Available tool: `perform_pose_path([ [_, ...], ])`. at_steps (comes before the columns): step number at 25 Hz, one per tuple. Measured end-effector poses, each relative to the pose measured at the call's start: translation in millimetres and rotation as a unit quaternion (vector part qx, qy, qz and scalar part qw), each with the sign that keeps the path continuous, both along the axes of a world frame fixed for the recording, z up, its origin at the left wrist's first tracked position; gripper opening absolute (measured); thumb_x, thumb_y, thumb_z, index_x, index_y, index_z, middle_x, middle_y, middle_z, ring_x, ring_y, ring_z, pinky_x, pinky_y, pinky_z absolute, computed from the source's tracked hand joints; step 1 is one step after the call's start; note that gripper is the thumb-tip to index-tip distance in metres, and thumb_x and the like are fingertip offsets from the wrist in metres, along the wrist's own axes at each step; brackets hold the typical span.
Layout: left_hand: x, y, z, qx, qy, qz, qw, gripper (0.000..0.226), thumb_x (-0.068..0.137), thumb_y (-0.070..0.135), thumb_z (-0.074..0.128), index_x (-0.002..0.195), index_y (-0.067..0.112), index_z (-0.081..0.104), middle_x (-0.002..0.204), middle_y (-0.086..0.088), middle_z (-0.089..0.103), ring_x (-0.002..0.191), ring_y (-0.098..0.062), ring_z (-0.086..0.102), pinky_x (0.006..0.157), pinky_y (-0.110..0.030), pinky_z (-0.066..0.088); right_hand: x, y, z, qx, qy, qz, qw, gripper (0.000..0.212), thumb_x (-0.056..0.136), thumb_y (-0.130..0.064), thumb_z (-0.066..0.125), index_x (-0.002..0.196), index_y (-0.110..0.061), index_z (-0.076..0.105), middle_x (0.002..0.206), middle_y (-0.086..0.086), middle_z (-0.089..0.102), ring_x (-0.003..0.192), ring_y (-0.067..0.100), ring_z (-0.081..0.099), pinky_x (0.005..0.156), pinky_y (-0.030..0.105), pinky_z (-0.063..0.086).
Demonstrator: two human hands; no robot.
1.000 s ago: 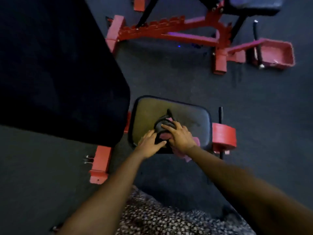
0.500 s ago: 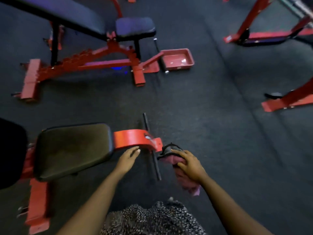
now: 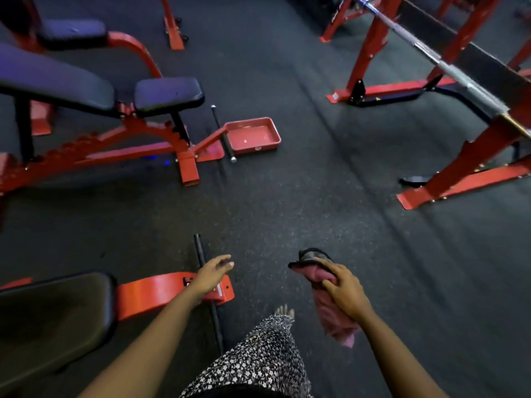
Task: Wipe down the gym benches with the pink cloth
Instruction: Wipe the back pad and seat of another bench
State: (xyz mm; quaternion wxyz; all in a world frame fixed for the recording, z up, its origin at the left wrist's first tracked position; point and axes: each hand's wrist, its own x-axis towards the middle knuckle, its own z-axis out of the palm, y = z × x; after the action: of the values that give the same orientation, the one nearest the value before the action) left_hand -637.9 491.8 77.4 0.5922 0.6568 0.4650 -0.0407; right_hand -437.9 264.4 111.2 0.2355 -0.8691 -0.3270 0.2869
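Fingers of the right grip (image 3: 344, 288) curl round the pink cloth (image 3: 334, 323), clamped on it together with a dark strap-edged item (image 3: 311, 257) that sticks out ahead of the knuckles; what that item is cannot be told. The cloth hangs bunched below the palm, in the air above the dark rubber floor (image 3: 301, 191), well apart from any pad. The left grip (image 3: 214, 272) is spread, fingers straight, holding nothing. It lies over the end of a red frame bracket (image 3: 155, 291), and whether it touches the metal cannot be told. A black crossbar (image 3: 198, 248) runs under that bracket end. Left of the bracket lies a dark seat pad (image 3: 51, 320). Between the arms show a speckled black-and-white garment (image 3: 258, 363) and the toes of a bare foot (image 3: 284, 311). Farther off on the left stands an adjustable bench (image 3: 169, 94) with dark pads on a red frame, a red tray (image 3: 253, 136) at its foot. On the right, red rack uprights (image 3: 370, 47) carry a steel barbell (image 3: 448, 70).
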Motion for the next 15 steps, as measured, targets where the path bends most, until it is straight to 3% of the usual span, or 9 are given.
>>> perform_pose_path([
  [2,11,11,-12,-0.006,0.006,0.074,0.997,0.035,0.094,0.009,0.049,0.128,0.002,0.050,0.111,-0.007,0.056,0.095,-0.013,0.054,0.071,-0.007,0.041,36,28,-6,-0.019,0.003,0.033,0.999,0.055,0.085,-0.014,0.054,0.130,-0.043,0.044,0.127,0.004,0.052,0.119,0.023,0.049,0.100,0.031,0.035],
  [3,16,20,-14,-0.001,0.008,0.115,0.993,0.035,0.094,0.007,0.049,0.127,0.000,0.051,0.113,-0.013,0.058,0.096,-0.015,0.056,0.070,-0.008,0.043,56,50,-5,-0.031,-0.001,0.053,0.998,0.055,0.086,-0.015,0.054,0.132,-0.042,0.043,0.128,0.005,0.052,0.119,0.024,0.049,0.100,0.031,0.035],
  [5,25,45,-19,0.007,0.019,0.198,0.980,0.032,0.093,0.003,0.049,0.124,-0.003,0.052,0.127,-0.019,0.055,0.116,-0.028,0.053,0.089,-0.022,0.041,97,102,-1,-0.045,-0.012,0.102,0.994,0.056,0.086,-0.017,0.054,0.135,-0.040,0.041,0.130,0.007,0.051,0.121,0.024,0.047,0.099,0.030,0.034],
  [7,31,70,-22,0.000,0.046,0.246,0.968,0.032,0.093,0.007,0.049,0.124,-0.002,0.054,0.132,-0.019,0.053,0.124,-0.029,0.048,0.101,-0.034,0.037,127,151,6,-0.047,-0.013,0.155,0.987,0.054,0.086,-0.019,0.054,0.135,-0.039,0.042,0.131,0.007,0.050,0.121,0.025,0.047,0.100,0.030,0.035],
  [10,61,113,-17,-0.020,0.044,0.298,0.953,0.035,0.095,0.016,0.049,0.129,0.005,0.051,0.137,-0.014,0.050,0.128,-0.027,0.044,0.107,-0.040,0.032,177,223,19,-0.024,-0.010,0.222,0.975,0.053,0.084,-0.026,0.050,0.134,-0.042,0.042,0.131,0.004,0.048,0.122,0.024,0.046,0.102,0.033,0.035],
  [15,133,190,8,-0.064,0.007,0.364,0.929,0.040,0.097,0.032,0.043,0.135,0.019,0.044,0.143,-0.003,0.041,0.134,-0.024,0.035,0.106,-0.040,0.030,259,303,24,-0.021,-0.005,0.271,0.962,0.054,0.087,-0.018,0.053,0.134,-0.041,0.041,0.132,0.002,0.049,0.121,0.021,0.047,0.100,0.031,0.035],
])
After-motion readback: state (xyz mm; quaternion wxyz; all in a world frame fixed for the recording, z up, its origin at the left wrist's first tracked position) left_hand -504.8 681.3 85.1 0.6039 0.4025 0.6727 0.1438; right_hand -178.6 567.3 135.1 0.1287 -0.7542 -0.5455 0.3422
